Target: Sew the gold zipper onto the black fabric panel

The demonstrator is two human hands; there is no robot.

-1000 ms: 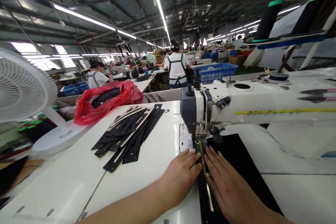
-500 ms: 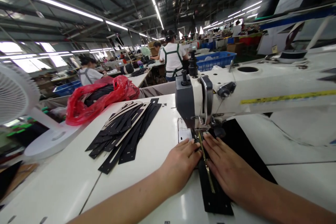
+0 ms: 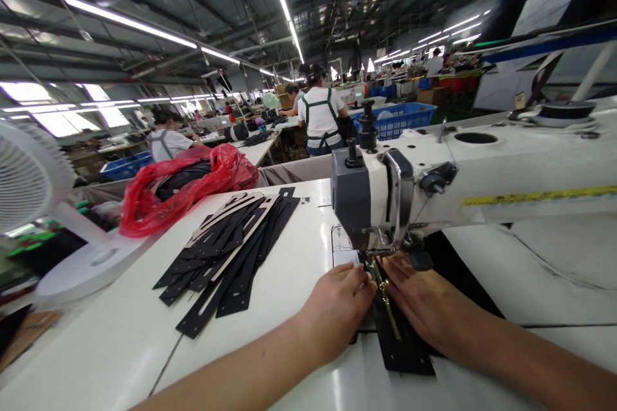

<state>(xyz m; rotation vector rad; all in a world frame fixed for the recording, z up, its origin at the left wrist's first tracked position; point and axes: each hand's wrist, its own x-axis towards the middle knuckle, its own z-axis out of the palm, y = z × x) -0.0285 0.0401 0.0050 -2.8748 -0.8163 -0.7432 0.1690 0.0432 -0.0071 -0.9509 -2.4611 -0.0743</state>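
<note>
A black strip (image 3: 403, 353) with punched holes lies under the sewing machine's (image 3: 351, 196) needle area, a gold-toothed zipper (image 3: 394, 320) running along it. On the zipper's left side, my left hand (image 3: 340, 302) has its fingers bent and pressed together at the zipper's edge, close to the slider. Flat along the strip's right side rests my right hand (image 3: 417, 295), fingers stretched out and their tips close to the presser foot. The foot and needle partly hide the fingertips. Larger black material (image 3: 460, 276) lies behind the right hand.
Left of the machine, a pile of black slotted strips (image 3: 231, 250) lies on the white table (image 3: 120, 334). Beyond are a red plastic bag (image 3: 236, 167) and a white fan (image 3: 91, 225). A blue crate (image 3: 409, 117) and co-workers (image 3: 321, 112) are farther back.
The left fingers have gone from lying extended to bent inward at the zipper. The strip has moved slightly forward toward the needle, and the zipper's slider now shows. The camera view has shifted slightly.
</note>
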